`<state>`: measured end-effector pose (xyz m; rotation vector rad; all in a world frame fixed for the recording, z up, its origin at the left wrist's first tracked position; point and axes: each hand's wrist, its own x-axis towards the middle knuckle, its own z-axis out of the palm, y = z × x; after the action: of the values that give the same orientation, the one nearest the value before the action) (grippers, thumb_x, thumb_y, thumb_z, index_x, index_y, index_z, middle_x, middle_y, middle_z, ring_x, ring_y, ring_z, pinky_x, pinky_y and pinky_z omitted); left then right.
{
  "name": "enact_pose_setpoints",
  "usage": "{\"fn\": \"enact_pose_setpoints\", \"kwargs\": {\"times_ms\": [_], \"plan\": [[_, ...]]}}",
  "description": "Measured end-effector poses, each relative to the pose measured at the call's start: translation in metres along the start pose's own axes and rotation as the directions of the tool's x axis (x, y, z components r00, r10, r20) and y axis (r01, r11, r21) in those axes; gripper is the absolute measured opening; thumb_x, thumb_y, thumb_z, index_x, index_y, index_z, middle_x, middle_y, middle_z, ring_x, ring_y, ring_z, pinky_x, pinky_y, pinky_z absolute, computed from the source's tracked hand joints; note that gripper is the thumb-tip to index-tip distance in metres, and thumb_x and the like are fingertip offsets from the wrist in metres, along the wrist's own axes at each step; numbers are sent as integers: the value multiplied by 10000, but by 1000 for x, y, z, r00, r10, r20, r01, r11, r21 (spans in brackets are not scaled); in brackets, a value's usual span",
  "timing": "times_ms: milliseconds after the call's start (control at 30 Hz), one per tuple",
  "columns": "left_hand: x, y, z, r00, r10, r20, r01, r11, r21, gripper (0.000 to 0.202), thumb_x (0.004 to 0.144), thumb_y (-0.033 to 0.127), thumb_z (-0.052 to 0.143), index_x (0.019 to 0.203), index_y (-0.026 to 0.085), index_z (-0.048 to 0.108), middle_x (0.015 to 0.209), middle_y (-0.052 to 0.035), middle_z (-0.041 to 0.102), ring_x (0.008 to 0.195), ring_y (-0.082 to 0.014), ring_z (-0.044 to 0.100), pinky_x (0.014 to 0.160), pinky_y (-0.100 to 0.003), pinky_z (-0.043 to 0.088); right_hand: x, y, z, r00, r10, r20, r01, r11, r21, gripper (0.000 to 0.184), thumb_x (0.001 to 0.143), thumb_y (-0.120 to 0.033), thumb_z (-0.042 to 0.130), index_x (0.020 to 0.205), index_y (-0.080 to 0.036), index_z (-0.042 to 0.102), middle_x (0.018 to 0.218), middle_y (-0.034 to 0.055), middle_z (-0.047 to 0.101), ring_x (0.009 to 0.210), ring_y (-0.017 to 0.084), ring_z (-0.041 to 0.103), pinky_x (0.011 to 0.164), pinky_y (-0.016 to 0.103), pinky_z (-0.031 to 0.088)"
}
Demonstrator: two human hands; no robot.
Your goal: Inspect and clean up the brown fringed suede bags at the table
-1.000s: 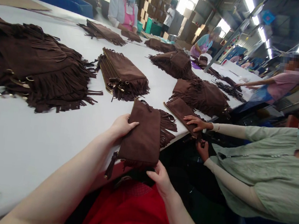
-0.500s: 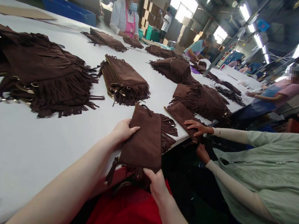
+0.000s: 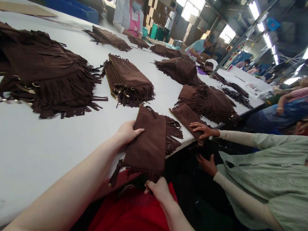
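A dark brown suede-like pouch (image 3: 149,141) with fringe along its right side lies over the near table edge, a tassel pull hanging from its lower left corner. My left hand (image 3: 129,132) grips its left side, thumb on top and the fingers hidden beneath. Just below the pouch's lower edge, my right hand (image 3: 159,189) is closed with curled fingers, close to the hanging fringe; whatever they pinch is too small to make out. Beyond it sits a neat stack of fringed pouches (image 3: 130,79) with gold zips. A bigger heap of fringed pouches (image 3: 50,69) is at left.
On my right, a co-worker's hand (image 3: 203,129) rests on another brown pouch (image 3: 186,116). More fringed pouches (image 3: 209,101) lie along the white table (image 3: 38,161). A blue bin (image 3: 69,7) stands behind its far edge. Other people work around the table.
My right hand has moved down off the pouch's lower edge, its fingers now curled below it. My left hand stays put. The neighbouring co-worker's lower hand has opened and moved slightly left.
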<state>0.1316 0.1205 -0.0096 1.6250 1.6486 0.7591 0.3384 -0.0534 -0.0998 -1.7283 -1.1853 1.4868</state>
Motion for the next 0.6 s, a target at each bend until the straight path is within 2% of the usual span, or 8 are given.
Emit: {"fn": "enact_pose_setpoints", "kwargs": {"times_ms": [100,167,233,267,333,400,500,600], "plan": [[-2,3,-1,1000,6,-3,-6,1000,-9,353,789,449,657,1016,179,643,1038,-98,727,930,-252,680,767,-317,510,-5,28,-10,995,92,34,-86,986,-145,148,643,-188,534,539,-165,637,436,6,612,430,130,549,496,227,415],[-3,4,-2,1000,12,-3,-12,1000,-13,343,792,434,659,1022,180,642,1056,-96,723,937,-249,677,777,-315,507,-11,40,-15,989,133,62,-121,978,-169,132,645,-185,548,553,-168,641,449,9,614,455,148,572,526,249,443],[-4,6,-3,1000,16,0,-16,1000,-8,345,791,425,664,1033,180,641,1071,-95,720,941,-246,675,787,-312,505,-17,39,-15,997,33,75,-27,996,-80,98,654,-200,602,685,-169,689,609,39,699,606,191,654,634,294,503],[-4,6,-3,1000,15,2,-15,1000,-5,347,790,422,667,1035,179,641,1072,-94,719,940,-244,674,789,-309,504,-19,34,-13,997,-61,54,62,998,-8,157,651,-210,644,790,-174,708,751,58,739,739,215,685,730,324,520],[-5,7,-3,1000,13,2,-13,1000,-3,343,791,420,667,1032,177,642,1065,-92,720,937,-240,674,785,-304,504,-23,15,-4,972,-234,-31,236,958,165,367,628,-230,733,992,-203,694,1033,72,733,1002,242,660,928,371,481],[-5,6,-2,1000,12,-7,-12,1000,-5,332,794,421,662,1020,177,642,1062,-93,720,936,-241,675,781,-305,504,-23,-9,8,954,-288,-88,300,889,345,462,619,-274,784,1061,-216,665,1132,70,703,1108,254,616,1009,390,434],[-6,5,-1,1000,11,-19,-11,1000,-9,321,798,427,655,1003,181,637,1050,-94,722,933,-242,676,770,-308,507,-21,-39,29,975,-217,-48,206,803,559,316,656,-348,777,912,-187,684,989,74,729,1002,257,648,921,380,482],[-6,5,-2,1000,13,-23,-13,1000,14,319,800,429,654,1000,182,633,1048,-101,720,944,-246,672,780,-313,506,-17,-52,42,989,-150,15,113,800,589,204,675,-350,755,718,-165,683,752,56,715,739,209,647,718,323,507]]}}
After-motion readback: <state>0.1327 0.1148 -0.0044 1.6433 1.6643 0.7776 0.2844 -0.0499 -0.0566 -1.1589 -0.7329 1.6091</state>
